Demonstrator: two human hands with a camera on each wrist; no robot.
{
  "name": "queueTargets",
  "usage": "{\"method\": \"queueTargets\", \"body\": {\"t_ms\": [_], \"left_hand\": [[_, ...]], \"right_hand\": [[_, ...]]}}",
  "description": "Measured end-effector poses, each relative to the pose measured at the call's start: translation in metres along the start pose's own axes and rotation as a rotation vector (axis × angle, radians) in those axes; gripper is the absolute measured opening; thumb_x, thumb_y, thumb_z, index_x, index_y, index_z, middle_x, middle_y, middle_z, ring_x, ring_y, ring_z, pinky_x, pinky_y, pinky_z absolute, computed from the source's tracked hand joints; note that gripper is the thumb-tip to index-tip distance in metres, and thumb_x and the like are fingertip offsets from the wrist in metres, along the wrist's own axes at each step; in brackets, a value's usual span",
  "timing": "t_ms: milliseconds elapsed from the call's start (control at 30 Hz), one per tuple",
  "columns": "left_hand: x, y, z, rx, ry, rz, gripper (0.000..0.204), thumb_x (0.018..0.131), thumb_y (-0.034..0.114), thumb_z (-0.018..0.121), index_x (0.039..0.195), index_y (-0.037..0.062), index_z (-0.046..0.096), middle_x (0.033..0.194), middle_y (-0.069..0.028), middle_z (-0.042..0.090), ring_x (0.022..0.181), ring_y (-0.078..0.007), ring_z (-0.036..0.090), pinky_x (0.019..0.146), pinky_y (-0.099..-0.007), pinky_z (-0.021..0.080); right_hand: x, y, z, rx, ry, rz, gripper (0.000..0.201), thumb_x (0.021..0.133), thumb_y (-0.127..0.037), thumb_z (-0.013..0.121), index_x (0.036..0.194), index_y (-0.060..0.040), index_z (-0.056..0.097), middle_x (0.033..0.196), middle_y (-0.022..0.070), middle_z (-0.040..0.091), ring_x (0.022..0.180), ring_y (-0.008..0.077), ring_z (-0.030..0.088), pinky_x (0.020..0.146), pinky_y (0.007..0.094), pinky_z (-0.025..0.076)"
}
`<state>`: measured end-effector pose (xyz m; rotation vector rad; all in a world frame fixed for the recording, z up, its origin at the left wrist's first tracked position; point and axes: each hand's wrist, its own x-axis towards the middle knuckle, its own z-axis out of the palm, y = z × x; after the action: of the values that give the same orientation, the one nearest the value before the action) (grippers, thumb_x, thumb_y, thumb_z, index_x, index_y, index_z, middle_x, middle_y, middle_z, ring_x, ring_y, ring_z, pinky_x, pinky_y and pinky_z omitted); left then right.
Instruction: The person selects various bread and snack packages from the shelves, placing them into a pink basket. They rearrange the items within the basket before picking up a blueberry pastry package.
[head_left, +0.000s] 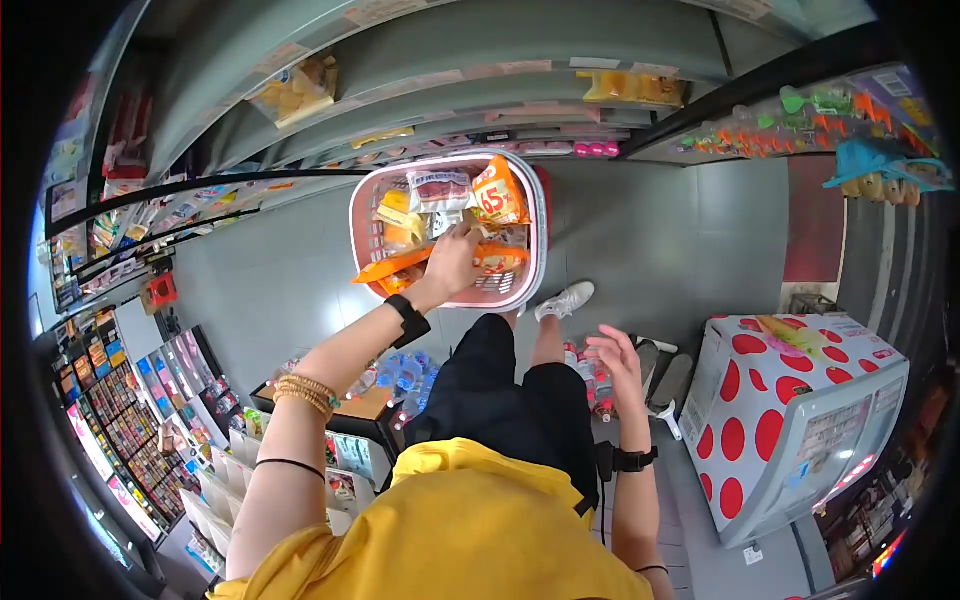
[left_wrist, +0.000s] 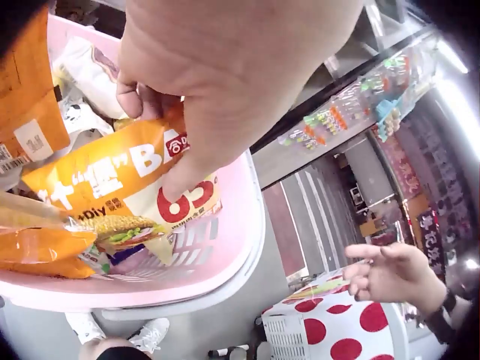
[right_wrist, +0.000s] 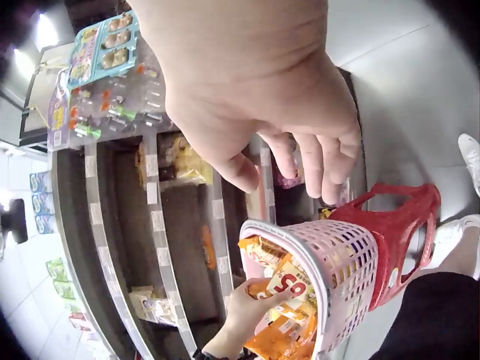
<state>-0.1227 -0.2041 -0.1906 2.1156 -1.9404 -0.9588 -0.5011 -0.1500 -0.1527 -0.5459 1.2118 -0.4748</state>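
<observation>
A pink plastic basket [head_left: 541, 235] full of packaged food stands in front of the person. Reaching into it, the left hand [head_left: 455, 262] pinches an orange packet [left_wrist: 94, 180] printed with a large 65 and a picture of a filled bun, thumb on its front. Around it in the basket lie another orange packet [head_left: 500, 192], a white and dark-red packet [head_left: 440, 190] and a yellow packet [head_left: 400, 215]. The right hand [head_left: 620, 372] is held in the air beside the person's leg, fingers relaxed, holding nothing.
A red stool [right_wrist: 401, 240] supports the basket. Shelves [head_left: 480, 90] with a few packaged goods run behind it. To the right stands a white freezer with red dots [head_left: 735, 440]; bottles [head_left: 405, 375] stand by the person's legs.
</observation>
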Motion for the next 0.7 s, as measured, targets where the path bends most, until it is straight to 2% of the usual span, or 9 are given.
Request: {"method": "queueTargets", "body": {"t_ms": [67, 233, 300, 400, 467, 567, 600, 667, 700], "left_hand": [[-0.013, 0.006, -0.013, 0.029, 0.040, 0.041, 0.042, 0.064, 0.007, 0.083, 0.102, 0.0053, 0.066, 0.106, -0.0157, 0.060, 0.111, -0.0394, 0.057, 0.097, -0.0473, 0.049], [-0.050, 0.047, -0.067, -0.246, 0.069, 0.089, 0.047, 0.067, 0.006, 0.085, 0.111, 0.0068, 0.069, 0.100, -0.0114, 0.061, 0.096, -0.0348, 0.065, 0.083, -0.0425, 0.055], [-0.060, 0.058, -0.083, -0.364, -0.002, 0.150, 0.047, 0.067, 0.008, 0.088, 0.110, 0.0066, 0.070, 0.103, -0.0116, 0.062, 0.100, -0.0338, 0.065, 0.086, -0.0406, 0.055], [-0.064, 0.074, -0.104, -0.558, -0.082, 0.228, 0.050, 0.064, 0.009, 0.093, 0.108, 0.0059, 0.071, 0.110, -0.0122, 0.065, 0.107, -0.0300, 0.065, 0.094, -0.0386, 0.052], [-0.056, 0.076, -0.107, -0.607, -0.064, 0.337, 0.051, 0.066, 0.013, 0.093, 0.109, 0.0033, 0.068, 0.106, -0.0107, 0.067, 0.100, -0.0260, 0.067, 0.088, -0.0359, 0.053], [-0.043, 0.069, -0.100, -0.831, -0.225, 0.252, 0.057, 0.068, 0.014, 0.094, 0.116, 0.0025, 0.066, 0.110, -0.0078, 0.068, 0.103, -0.0213, 0.066, 0.092, -0.0354, 0.053], [-0.039, 0.074, -0.103, -1.155, -0.292, 0.079, 0.058, 0.076, 0.018, 0.089, 0.124, 0.0009, 0.062, 0.114, -0.0086, 0.066, 0.110, -0.0180, 0.062, 0.097, -0.0355, 0.050], [-0.014, 0.050, -0.083, -1.207, -0.120, -0.085, 0.058, 0.083, 0.019, 0.082, 0.131, -0.0002, 0.057, 0.121, -0.0147, 0.062, 0.117, -0.0246, 0.059, 0.105, -0.0376, 0.045], [0.000, 0.038, -0.076, -0.896, -0.018, -0.028, 0.060, 0.084, 0.019, 0.078, 0.136, 0.0014, 0.053, 0.127, -0.0167, 0.057, 0.123, -0.0279, 0.055, 0.107, -0.0383, 0.043]], "right_hand": [[0.007, -0.012, 0.018, -0.121, -0.040, -0.077, 0.052, 0.091, -0.013, 0.070, 0.140, -0.0077, 0.053, 0.120, 0.0093, 0.067, 0.104, 0.0165, 0.064, 0.089, 0.0309, 0.049], [0.024, -0.050, 0.074, -0.508, -0.103, -0.358, 0.085, 0.075, -0.012, 0.085, 0.149, -0.0078, 0.043, 0.133, 0.0122, 0.059, 0.112, 0.0187, 0.063, 0.090, 0.0337, 0.052], [0.024, -0.075, 0.099, -0.556, -0.135, -0.385, 0.101, 0.068, -0.013, 0.091, 0.153, -0.0074, 0.037, 0.142, 0.0136, 0.053, 0.119, 0.0219, 0.060, 0.097, 0.0361, 0.051], [0.033, -0.069, 0.108, -0.518, -0.309, -0.431, 0.099, 0.068, -0.013, 0.091, 0.152, -0.0049, 0.038, 0.141, 0.0139, 0.054, 0.123, 0.0232, 0.059, 0.103, 0.0368, 0.048], [0.030, -0.076, 0.110, -0.386, -0.444, -0.315, 0.090, 0.070, -0.012, 0.092, 0.146, -0.0020, 0.043, 0.133, 0.0126, 0.060, 0.126, 0.0194, 0.056, 0.108, 0.0362, 0.045], [0.025, -0.067, 0.105, -0.233, -0.420, -0.282, 0.073, 0.079, -0.005, 0.084, 0.141, -0.0015, 0.046, 0.134, 0.0082, 0.060, 0.121, 0.0166, 0.059, 0.105, 0.0341, 0.047], [0.025, -0.061, 0.100, -0.170, -0.406, -0.254, 0.071, 0.081, -0.005, 0.083, 0.141, -0.0011, 0.046, 0.134, 0.0078, 0.060, 0.121, 0.0162, 0.059, 0.105, 0.0338, 0.047], [0.021, -0.058, 0.093, -0.033, -0.353, -0.201, 0.068, 0.084, -0.004, 0.080, 0.141, -0.0006, 0.046, 0.135, 0.0074, 0.060, 0.122, 0.0162, 0.059, 0.105, 0.0337, 0.047], [0.017, -0.059, 0.089, 0.041, -0.314, -0.175, 0.067, 0.084, -0.003, 0.079, 0.142, -0.0005, 0.045, 0.135, 0.0075, 0.060, 0.122, 0.0165, 0.059, 0.104, 0.0339, 0.048]]}}
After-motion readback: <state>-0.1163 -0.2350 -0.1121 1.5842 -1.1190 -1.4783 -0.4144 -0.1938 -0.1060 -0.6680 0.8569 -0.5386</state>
